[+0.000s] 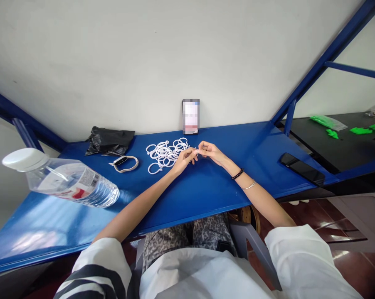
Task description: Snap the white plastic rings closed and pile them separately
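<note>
Head view: one white ring (196, 153) is pinched between the fingertips of the left hand (185, 158) and right hand (210, 150), just above the middle of the blue desk (206, 187). Both hands are closed narrow on it. The fingers hide most of the ring, so its shape is hard to make out. A pile of rings (165, 154) lies just beside the left hand. Left of the pile is a white watch (124, 163), then a black bag (108, 141) by the wall. A blurred card (191, 116) stands against the wall behind the hands. A phone (302, 168) lies well to the right. A bottle (65, 180) sits at the near left, large in the lens.
</note>
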`<state>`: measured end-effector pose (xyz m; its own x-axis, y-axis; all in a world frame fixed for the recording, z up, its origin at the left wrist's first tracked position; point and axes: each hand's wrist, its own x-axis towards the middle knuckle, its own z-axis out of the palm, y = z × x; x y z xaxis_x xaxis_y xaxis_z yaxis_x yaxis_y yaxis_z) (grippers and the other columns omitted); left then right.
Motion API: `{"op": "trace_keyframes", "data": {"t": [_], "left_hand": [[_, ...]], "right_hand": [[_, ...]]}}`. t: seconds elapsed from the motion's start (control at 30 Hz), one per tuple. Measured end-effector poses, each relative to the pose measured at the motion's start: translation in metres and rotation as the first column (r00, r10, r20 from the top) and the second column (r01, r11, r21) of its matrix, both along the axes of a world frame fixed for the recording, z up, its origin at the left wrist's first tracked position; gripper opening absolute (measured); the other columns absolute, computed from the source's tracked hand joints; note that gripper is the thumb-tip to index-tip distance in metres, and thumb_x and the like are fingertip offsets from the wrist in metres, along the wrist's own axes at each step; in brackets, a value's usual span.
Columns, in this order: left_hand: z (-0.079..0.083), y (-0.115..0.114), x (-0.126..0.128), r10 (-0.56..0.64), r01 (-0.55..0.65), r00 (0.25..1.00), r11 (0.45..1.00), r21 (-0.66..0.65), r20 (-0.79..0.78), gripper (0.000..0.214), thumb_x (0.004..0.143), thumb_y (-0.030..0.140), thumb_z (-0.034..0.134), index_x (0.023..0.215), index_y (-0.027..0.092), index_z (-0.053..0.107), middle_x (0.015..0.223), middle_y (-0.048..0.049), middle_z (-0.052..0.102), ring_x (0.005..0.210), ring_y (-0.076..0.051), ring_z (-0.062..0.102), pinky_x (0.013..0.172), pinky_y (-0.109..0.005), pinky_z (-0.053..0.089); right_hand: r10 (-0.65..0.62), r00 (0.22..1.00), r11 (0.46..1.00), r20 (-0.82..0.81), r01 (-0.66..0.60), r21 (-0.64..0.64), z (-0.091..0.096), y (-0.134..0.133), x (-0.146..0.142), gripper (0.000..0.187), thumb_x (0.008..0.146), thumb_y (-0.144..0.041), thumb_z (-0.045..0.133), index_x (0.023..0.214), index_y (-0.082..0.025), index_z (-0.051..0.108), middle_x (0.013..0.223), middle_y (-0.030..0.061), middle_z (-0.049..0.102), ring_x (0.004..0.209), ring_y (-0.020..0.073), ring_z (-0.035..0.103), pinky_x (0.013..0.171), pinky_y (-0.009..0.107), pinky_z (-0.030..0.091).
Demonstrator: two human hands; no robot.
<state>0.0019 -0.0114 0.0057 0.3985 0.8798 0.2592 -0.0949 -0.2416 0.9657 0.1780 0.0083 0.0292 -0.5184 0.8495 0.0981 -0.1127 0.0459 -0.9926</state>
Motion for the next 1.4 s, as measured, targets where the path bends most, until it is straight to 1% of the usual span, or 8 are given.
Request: {"op": "trace_keyframes", "data": {"t": [0.17, 0.4, 0.57, 0.73, 0.83, 0.93, 1.1, 1.4], "left_hand": [[-0.003, 0.003, 0.003, 0.009, 0.007, 0.991, 0.993, -0.114, 0.134, 0.041, 0.083, 0.057, 0.059, 0.084, 0.015, 0.058, 0.076, -0.002, 0.057, 0.068, -0.012, 0.059, 0.055, -0.021, 0.047], [-0.003, 0.002, 0.005, 0.071, -0.057, 0.99, 0.991, -0.119, 0.122, 0.038, 0.086, 0.052, 0.057, 0.106, 0.02, 0.05, 0.087, -0.002, 0.058, 0.069, -0.012, 0.061, 0.054, -0.021, 0.049], [-0.005, 0.001, 0.006, 0.152, -0.147, 0.981, 0.988, -0.049, 0.12, 0.051, 0.08, 0.052, 0.067, 0.117, 0.024, 0.048, 0.111, -0.0074, 0.055, 0.071, -0.011, 0.062, 0.053, -0.023, 0.052], [-0.011, 0.005, 0.007, 0.232, -0.233, 0.969, 0.973, -0.009, 0.089, 0.053, 0.078, 0.056, 0.068, 0.115, 0.024, 0.047, 0.116, -0.0087, 0.056, 0.072, -0.011, 0.063, 0.056, -0.023, 0.054], [-0.014, 0.007, 0.007, 0.282, -0.282, 0.955, 0.959, -0.01, 0.09, 0.051, 0.077, 0.055, 0.069, 0.109, 0.022, 0.049, 0.114, -0.0082, 0.056, 0.069, -0.009, 0.062, 0.056, -0.022, 0.054], [-0.015, 0.008, 0.007, 0.307, -0.309, 0.946, 0.951, 0.005, 0.102, 0.043, 0.077, 0.052, 0.07, 0.097, 0.02, 0.051, 0.102, -0.0042, 0.058, 0.064, -0.008, 0.06, 0.055, -0.021, 0.052], [-0.015, 0.009, 0.006, 0.317, -0.321, 0.945, 0.946, 0.04, 0.083, 0.035, 0.081, 0.05, 0.067, 0.088, 0.018, 0.055, 0.078, 0.0008, 0.055, 0.058, -0.007, 0.057, 0.053, -0.02, 0.049], [-0.012, 0.006, 0.006, 0.417, -0.422, 0.905, 0.904, 0.065, 0.079, 0.03, 0.083, 0.046, 0.064, 0.085, 0.018, 0.055, 0.073, 0.0013, 0.057, 0.055, -0.008, 0.056, 0.05, -0.02, 0.044]], "right_hand": [[-0.037, 0.999, 0.999, -0.039, 0.035, -0.038, 0.0, -0.002, -0.004, 0.032, 0.07, -0.041, 0.078, 0.082, -0.019, 0.057, 0.067, -0.0043, 0.054, 0.056, 0.0081, 0.041, 0.053, 0.023, 0.03], [-0.057, 0.994, 0.994, -0.088, 0.048, -0.096, -0.002, -0.001, -0.003, 0.031, 0.074, -0.039, 0.074, 0.095, -0.019, 0.063, 0.065, -0.0053, 0.052, 0.055, 0.0079, 0.043, 0.054, 0.023, 0.035], [-0.1, 0.993, 0.995, -0.067, 0.1, -0.013, -0.006, 0.001, -0.004, 0.032, 0.075, -0.04, 0.073, 0.099, -0.019, 0.067, 0.072, -0.003, 0.061, 0.057, 0.0077, 0.048, 0.057, 0.023, 0.041], [-0.201, 0.979, 0.97, 0.02, 0.196, 0.146, -0.011, 0.003, -0.005, 0.035, 0.075, -0.043, 0.072, 0.1, -0.019, 0.067, 0.086, 0.0032, 0.07, 0.064, 0.0117, 0.059, 0.059, 0.025, 0.047], [-0.297, 0.951, 0.908, 0.087, 0.253, 0.335, -0.01, -0.002, -0.006, 0.031, 0.081, -0.041, 0.066, 0.103, -0.018, 0.067, 0.082, 0.0035, 0.071, 0.064, 0.0131, 0.06, 0.061, 0.027, 0.048], [-0.437, 0.884, 0.788, 0.168, 0.286, 0.546, -0.008, -0.008, -0.01, 0.024, 0.086, -0.033, 0.061, 0.104, -0.019, 0.067, 0.082, 0.0035, 0.072, 0.068, 0.0151, 0.063, 0.066, 0.028, 0.05], [-0.593, 0.745, 0.617, 0.304, 0.178, 0.766, -0.009, -0.013, -0.014, 0.021, 0.089, -0.025, 0.055, 0.107, -0.024, 0.066, 0.088, 0.0026, 0.074, 0.069, 0.0165, 0.064, 0.072, 0.03, 0.05], [-0.611, 0.74, 0.581, 0.281, 0.178, 0.794, -0.005, -0.016, -0.013, 0.041, 0.088, -0.021, 0.052, 0.129, -0.021, 0.053, 0.129, 0.0105, 0.056, 0.079, 0.0157, 0.062, 0.075, 0.031, 0.053]]}}
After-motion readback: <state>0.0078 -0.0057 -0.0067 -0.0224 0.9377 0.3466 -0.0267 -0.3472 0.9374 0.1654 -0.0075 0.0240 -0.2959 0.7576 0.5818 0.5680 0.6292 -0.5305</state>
